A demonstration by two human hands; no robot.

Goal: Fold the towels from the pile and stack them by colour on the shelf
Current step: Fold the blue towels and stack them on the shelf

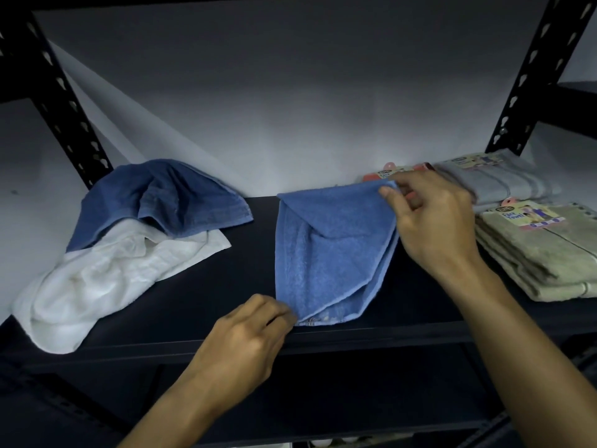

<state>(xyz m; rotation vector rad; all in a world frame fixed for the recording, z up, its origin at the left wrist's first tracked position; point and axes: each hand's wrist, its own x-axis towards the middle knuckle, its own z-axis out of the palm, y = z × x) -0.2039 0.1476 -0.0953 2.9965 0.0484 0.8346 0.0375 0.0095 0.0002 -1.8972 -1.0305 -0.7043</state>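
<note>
Light-blue towel (326, 250) between hands: left hand (245, 337) pinches near corner, right hand (436, 221) far.

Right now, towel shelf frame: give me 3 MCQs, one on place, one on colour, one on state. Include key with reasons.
1. Where does the unfolded pile lie relative to the light blue towel?
A. Camera left of it
B. Camera right of it
C. Under it

2. What colour is the towel at the bottom of that pile?
A. Green
B. White
C. Pink

3. What is the right hand doing?
A. Resting flat on the shelf
B. Pinching the light blue towel's far corner
C. Holding a labelled pack

Key:
1 A: the dark blue towel and the white one lie crumpled at camera left.
2 B: white cloth shows beneath the dark blue one.
3 B: its fingers close on the far corner, while the left hand pinches the near edge.
</note>
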